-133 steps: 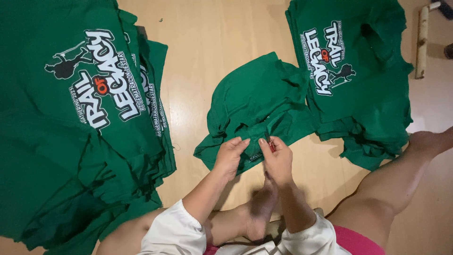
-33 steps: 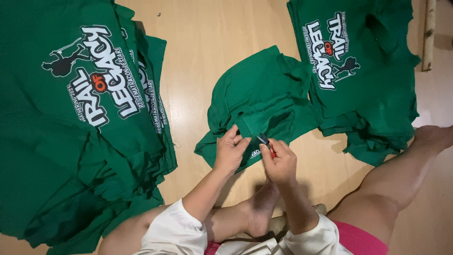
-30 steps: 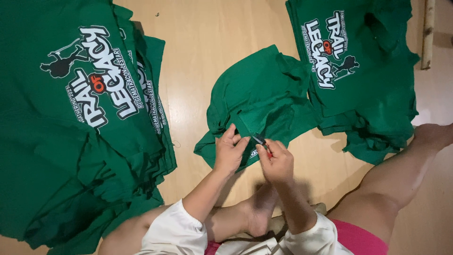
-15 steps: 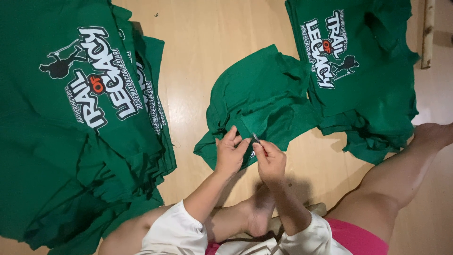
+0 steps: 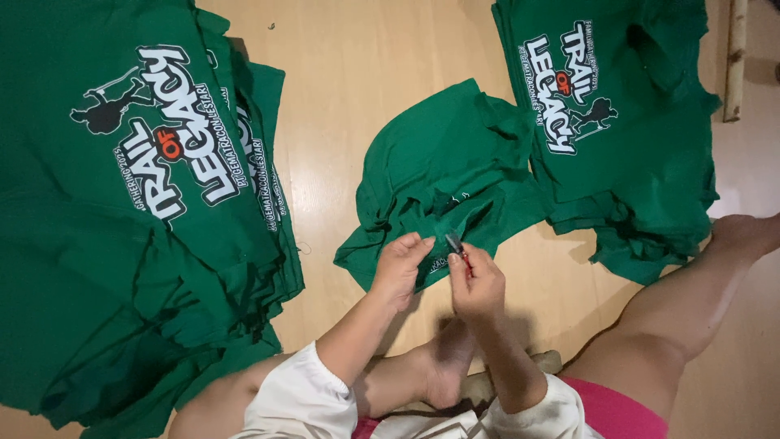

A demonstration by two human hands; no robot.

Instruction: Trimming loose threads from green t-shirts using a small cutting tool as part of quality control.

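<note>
Both hands have edged closer over the crumpled green shirt [image 5: 451, 175] on the floor [image 5: 366, 73]. Left hand [image 5: 400, 268] pinches its hem taut, while right hand [image 5: 478, 284] closes its grip on small snips [image 5: 457, 246], apparently trimming thread.

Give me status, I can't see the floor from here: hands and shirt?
Left hand pinching the middle green shirt hem. Right hand holding small red-handled snips at the fabric. Shirt stacks either side, nothing in the way.
</note>
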